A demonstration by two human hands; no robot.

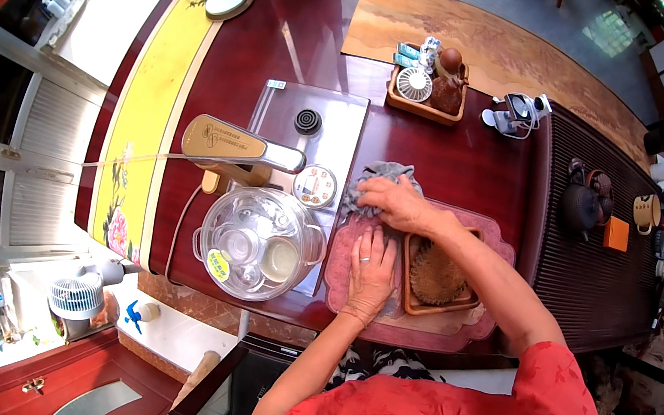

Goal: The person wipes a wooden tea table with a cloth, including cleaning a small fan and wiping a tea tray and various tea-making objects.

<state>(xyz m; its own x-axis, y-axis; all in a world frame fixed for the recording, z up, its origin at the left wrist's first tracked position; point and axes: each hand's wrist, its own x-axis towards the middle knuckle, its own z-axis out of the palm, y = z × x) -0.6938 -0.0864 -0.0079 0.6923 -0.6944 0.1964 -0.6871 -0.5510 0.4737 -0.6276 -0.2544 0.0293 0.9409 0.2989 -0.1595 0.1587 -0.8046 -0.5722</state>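
Note:
My right hand [398, 204] presses a crumpled grey cloth [392, 170] onto the table at the top left edge of a pink scalloped mat [458, 342], its fingers bent over the cloth. Just below it, my left hand [373, 277] lies flat on the mat with the fingers stretched out and a ring on one of them. Beside both hands, partly under my right forearm, is a square wooden tray [421, 310] with a round brown fibrous piece [436, 274] in it. To the left stands a clear round two-handled bowl [211, 228] with several small glass cups inside.
A gold-topped dispenser spout [225, 141] reaches over a glossy panel [345, 123] behind the bowl. Farther back are a wooden basket [423, 111] with a small white fan and a metal stand [518, 115]. A ribbed tea tray [605, 294] with a dark teapot [580, 207] occupies the right.

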